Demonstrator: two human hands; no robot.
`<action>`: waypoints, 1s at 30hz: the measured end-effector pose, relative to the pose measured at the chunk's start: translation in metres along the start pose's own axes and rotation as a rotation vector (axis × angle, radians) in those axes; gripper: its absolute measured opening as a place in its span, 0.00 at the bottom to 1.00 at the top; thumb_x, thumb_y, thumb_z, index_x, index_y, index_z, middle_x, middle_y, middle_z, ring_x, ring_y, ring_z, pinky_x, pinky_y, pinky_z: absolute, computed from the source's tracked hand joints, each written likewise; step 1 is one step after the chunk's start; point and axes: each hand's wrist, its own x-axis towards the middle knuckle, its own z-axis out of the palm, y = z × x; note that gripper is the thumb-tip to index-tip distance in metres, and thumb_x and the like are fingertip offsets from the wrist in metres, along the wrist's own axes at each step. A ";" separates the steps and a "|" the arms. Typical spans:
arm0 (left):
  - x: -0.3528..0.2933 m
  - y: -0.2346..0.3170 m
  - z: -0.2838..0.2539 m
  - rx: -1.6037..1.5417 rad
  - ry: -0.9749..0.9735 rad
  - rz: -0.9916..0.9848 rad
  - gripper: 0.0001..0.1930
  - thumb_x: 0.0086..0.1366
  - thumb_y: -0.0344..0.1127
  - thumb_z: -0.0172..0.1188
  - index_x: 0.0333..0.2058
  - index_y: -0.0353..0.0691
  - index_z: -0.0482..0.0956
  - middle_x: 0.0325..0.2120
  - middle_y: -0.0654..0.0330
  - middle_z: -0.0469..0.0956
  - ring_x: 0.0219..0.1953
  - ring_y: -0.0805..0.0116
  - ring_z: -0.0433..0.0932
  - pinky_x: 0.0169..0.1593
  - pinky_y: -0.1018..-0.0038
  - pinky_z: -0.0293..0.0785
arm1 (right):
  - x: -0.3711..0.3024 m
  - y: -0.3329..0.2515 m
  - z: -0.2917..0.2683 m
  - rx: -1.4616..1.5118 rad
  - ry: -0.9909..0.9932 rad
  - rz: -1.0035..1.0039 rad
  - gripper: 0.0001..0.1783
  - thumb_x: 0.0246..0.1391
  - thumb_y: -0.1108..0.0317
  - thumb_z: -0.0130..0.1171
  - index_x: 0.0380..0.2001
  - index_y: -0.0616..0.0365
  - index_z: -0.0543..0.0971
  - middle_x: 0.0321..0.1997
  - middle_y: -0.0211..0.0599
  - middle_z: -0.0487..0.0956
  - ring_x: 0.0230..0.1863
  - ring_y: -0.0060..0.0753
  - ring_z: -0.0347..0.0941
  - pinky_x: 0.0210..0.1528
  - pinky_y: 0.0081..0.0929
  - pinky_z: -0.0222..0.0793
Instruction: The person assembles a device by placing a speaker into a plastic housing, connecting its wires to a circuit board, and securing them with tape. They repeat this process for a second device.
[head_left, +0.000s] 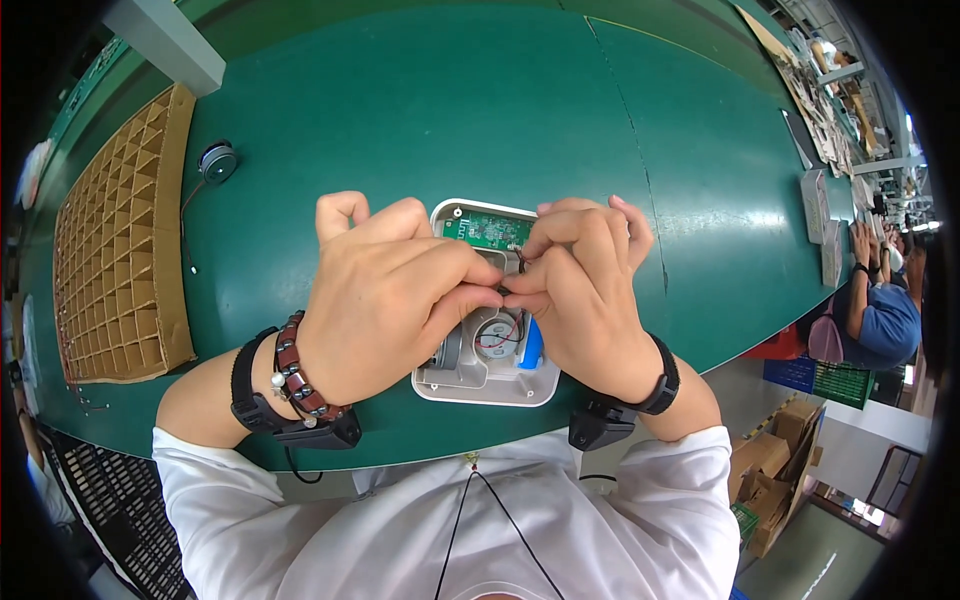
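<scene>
Head camera showed your left hand (385, 290) and right hand (580, 290) meeting fingertip to fingertip over an opened white plastic housing (488, 385), both curled and pinching something small and dark between them; what it was, you could not tell from that view. The housing lay on the green table mat (480, 110) just in front of your chest, a rounded rectangle with its long axis running away from you, its far end toward the middle of the table. At that far end sat a green circuit board (488, 229). Nearer you were a round metal speaker (497, 335) with thin red and black wires, and a blue cylindrical cell (530, 345) lying along the housing. Smooth moulded edges framed it all. Well to your left lay a brown cardboard grid tray (115, 250), and beside it a loose round speaker (217, 162) on its wire.
</scene>
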 end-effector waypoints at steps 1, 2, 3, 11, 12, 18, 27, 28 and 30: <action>0.000 0.000 -0.001 -0.003 -0.004 -0.001 0.05 0.51 0.38 0.67 0.23 0.52 0.78 0.17 0.76 0.71 0.26 0.75 0.66 0.39 0.67 0.49 | 0.000 0.000 0.000 0.001 -0.002 0.004 0.11 0.40 0.65 0.64 0.22 0.51 0.70 0.35 0.24 0.72 0.41 0.27 0.69 0.58 0.49 0.43; 0.000 0.000 -0.003 -0.010 -0.021 -0.006 0.05 0.50 0.38 0.67 0.23 0.52 0.78 0.17 0.77 0.71 0.26 0.75 0.66 0.39 0.67 0.49 | 0.001 -0.001 -0.002 0.010 -0.006 0.011 0.12 0.40 0.66 0.64 0.22 0.51 0.70 0.36 0.24 0.72 0.42 0.28 0.69 0.58 0.48 0.43; 0.000 0.000 -0.004 -0.018 -0.039 -0.012 0.05 0.50 0.38 0.67 0.24 0.52 0.78 0.16 0.77 0.71 0.26 0.75 0.66 0.39 0.67 0.49 | 0.002 -0.002 -0.003 0.019 -0.010 0.017 0.12 0.39 0.66 0.65 0.22 0.51 0.70 0.36 0.25 0.72 0.42 0.28 0.68 0.58 0.48 0.43; 0.005 -0.002 -0.001 -0.032 -0.016 -0.003 0.06 0.50 0.36 0.67 0.27 0.52 0.79 0.19 0.78 0.74 0.27 0.75 0.66 0.39 0.67 0.48 | 0.001 0.001 -0.002 0.045 -0.032 0.003 0.12 0.37 0.66 0.66 0.22 0.50 0.71 0.37 0.25 0.72 0.41 0.29 0.68 0.56 0.46 0.45; 0.006 -0.002 -0.002 -0.025 0.005 -0.005 0.07 0.50 0.36 0.67 0.28 0.52 0.78 0.20 0.78 0.75 0.27 0.75 0.66 0.39 0.67 0.48 | 0.001 0.000 -0.002 0.069 -0.030 0.023 0.12 0.37 0.66 0.66 0.22 0.50 0.71 0.36 0.25 0.72 0.40 0.29 0.68 0.55 0.46 0.45; 0.005 0.001 -0.002 -0.049 0.007 -0.016 0.08 0.50 0.34 0.66 0.30 0.52 0.78 0.22 0.78 0.77 0.27 0.74 0.66 0.39 0.67 0.48 | 0.001 -0.001 -0.003 0.082 -0.006 0.036 0.12 0.37 0.67 0.67 0.23 0.49 0.71 0.35 0.23 0.72 0.38 0.27 0.68 0.55 0.46 0.45; 0.004 -0.006 -0.001 -0.102 -0.044 0.015 0.11 0.45 0.31 0.69 0.26 0.49 0.74 0.21 0.76 0.76 0.26 0.74 0.66 0.38 0.68 0.49 | 0.005 -0.005 -0.014 0.108 -0.091 0.050 0.14 0.39 0.72 0.68 0.24 0.48 0.70 0.28 0.21 0.76 0.37 0.27 0.73 0.61 0.43 0.39; 0.004 -0.007 0.000 -0.103 -0.059 0.019 0.12 0.44 0.31 0.70 0.25 0.48 0.74 0.21 0.76 0.77 0.26 0.74 0.67 0.38 0.68 0.49 | 0.005 -0.005 -0.015 0.096 -0.105 0.057 0.15 0.39 0.73 0.68 0.24 0.48 0.70 0.27 0.20 0.76 0.37 0.27 0.73 0.61 0.43 0.39; 0.004 -0.006 0.000 -0.109 -0.062 0.005 0.13 0.44 0.30 0.70 0.24 0.47 0.73 0.21 0.75 0.77 0.26 0.74 0.67 0.38 0.68 0.49 | 0.005 -0.005 -0.015 0.102 -0.116 0.053 0.15 0.39 0.74 0.68 0.24 0.48 0.69 0.27 0.20 0.76 0.37 0.27 0.73 0.61 0.43 0.39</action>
